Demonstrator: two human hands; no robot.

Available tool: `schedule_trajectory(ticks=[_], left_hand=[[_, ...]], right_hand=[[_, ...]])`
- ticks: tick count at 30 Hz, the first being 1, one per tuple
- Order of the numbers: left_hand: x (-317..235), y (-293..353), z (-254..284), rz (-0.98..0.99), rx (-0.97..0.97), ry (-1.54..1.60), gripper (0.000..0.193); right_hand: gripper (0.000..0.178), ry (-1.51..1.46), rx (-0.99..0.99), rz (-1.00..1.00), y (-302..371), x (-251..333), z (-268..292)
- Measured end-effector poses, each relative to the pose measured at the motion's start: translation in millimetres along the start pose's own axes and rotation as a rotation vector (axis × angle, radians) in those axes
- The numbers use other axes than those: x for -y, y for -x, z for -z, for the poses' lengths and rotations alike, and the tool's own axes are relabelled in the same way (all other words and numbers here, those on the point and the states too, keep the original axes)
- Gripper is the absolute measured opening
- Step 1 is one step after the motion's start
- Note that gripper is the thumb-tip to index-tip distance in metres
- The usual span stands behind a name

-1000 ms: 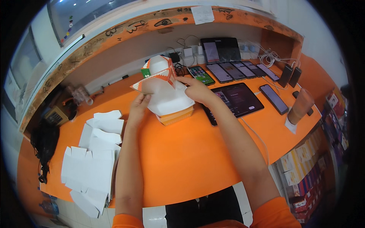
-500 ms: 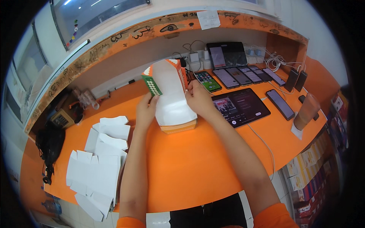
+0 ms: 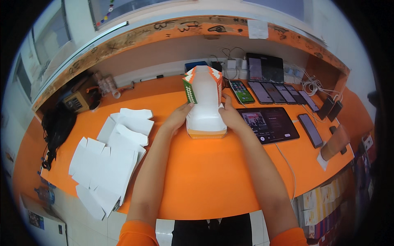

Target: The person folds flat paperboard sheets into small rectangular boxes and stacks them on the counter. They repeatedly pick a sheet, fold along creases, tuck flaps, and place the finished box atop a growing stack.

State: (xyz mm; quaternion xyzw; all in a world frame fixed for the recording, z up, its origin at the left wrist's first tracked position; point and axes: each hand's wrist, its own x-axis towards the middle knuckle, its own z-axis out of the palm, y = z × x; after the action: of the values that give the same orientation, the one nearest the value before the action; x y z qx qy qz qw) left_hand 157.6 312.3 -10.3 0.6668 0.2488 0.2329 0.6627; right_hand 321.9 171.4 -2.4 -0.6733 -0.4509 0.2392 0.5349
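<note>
A folded paperboard box [image 3: 205, 117] is between my hands at the middle of the orange desk. Its inside is plain white; the outer sides carry green, red and orange patterns, and the near end shows a yellow-orange strip. My left hand [image 3: 179, 117] grips its left wall, thumb on the upper edge. My right hand [image 3: 232, 115] holds the right wall the same way, with some fingers hidden behind the board. Whether the box rests on the desk or hangs just over it, I cannot tell. Left of my left forearm lies a pile of flat white cardboard blanks [image 3: 104, 164].
A tablet [image 3: 269, 126] lies right of my right hand, with several phones [image 3: 273, 92] and a propped dark screen [image 3: 265, 67] behind. A cup [image 3: 334, 143] stands near the right edge. Cables [image 3: 312, 87], a black bag [image 3: 57, 127] and a small safe [image 3: 74, 101] line the sides.
The whole view has shifted, so the desk's things sit further right in it. The box now stands straighter, still held by both hands.
</note>
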Motion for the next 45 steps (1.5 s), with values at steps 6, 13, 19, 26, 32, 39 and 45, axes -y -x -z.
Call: schedule_trajectory(ticks=[6,13,19,26,32,39,45], left_hand=[[5,-2,0,-0.076,-0.029,0.193,0.079],[-16,5,-23,-0.229,0.019,0.195,0.084],[-55,24,-35,-0.203,0.015,0.230,0.061],[-90,56,-51,-0.619,-0.075,0.131,0.038],[-106,78,-57,-1.074,-0.340,0.120,0.020],[-143,102,-56,-1.353,-0.671,-0.430,0.031],[-152,122,-56,-1.533,-0.648,-0.426,0.043]], right_hand=[[0.107,-0.485,0.013,-0.051,10,13,-4],[0.091,-0.720,-0.035,-0.126,6,26,7],[0.061,-0.832,-0.083,0.143,0,27,6],[0.045,-0.423,-0.076,0.356,27,89,35],[0.034,-0.204,-0.060,0.341,78,144,52],[0.037,0.340,-0.271,1.349,69,147,51],[0.036,-0.742,0.148,0.863,68,142,33]])
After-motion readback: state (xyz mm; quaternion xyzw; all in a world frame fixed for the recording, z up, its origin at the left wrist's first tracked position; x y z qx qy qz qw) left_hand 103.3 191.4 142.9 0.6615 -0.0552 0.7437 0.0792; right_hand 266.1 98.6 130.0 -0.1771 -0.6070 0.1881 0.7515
